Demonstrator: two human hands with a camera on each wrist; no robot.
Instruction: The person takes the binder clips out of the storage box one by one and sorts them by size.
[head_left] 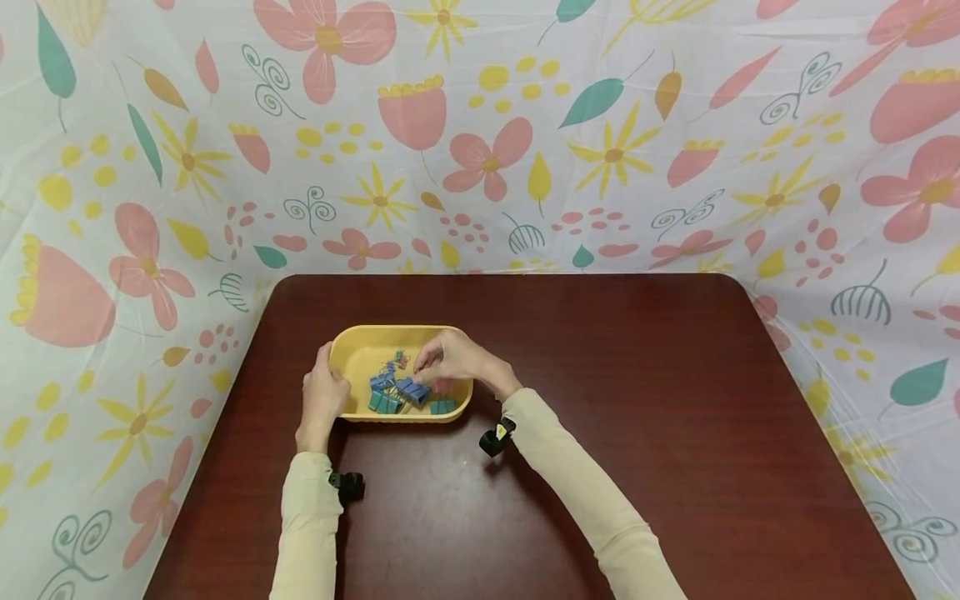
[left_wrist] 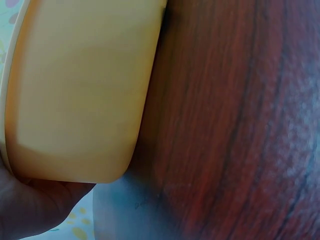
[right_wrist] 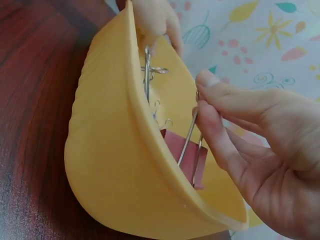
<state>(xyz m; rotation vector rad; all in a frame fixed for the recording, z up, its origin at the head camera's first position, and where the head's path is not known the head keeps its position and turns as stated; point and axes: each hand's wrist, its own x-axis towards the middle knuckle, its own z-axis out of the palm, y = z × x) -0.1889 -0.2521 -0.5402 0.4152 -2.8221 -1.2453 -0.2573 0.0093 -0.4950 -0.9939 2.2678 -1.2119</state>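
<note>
My left hand (head_left: 322, 396) grips the left end of a yellow plastic tray (head_left: 356, 354), and the fingers wrap its rim. Over the tray's inside, my right hand (head_left: 457, 357) pinches a wire handle between thumb and forefinger. In the right wrist view, that wire runs down to a pink binder clip (right_wrist: 185, 152) low in the tray. Blue binder clips (head_left: 411, 389) lie just below the right fingertips. Green binder clips (head_left: 386, 402) sit along the near side, with another green clip (head_left: 442, 406) to the right. Smaller clips (head_left: 401, 358) lie farther back.
The tray stands on a dark reddish-brown table (head_left: 600, 400), left of its middle. A flower-patterned cloth (head_left: 480, 125) hangs behind the table and along both sides. Each wrist wears a small black camera (head_left: 495, 439).
</note>
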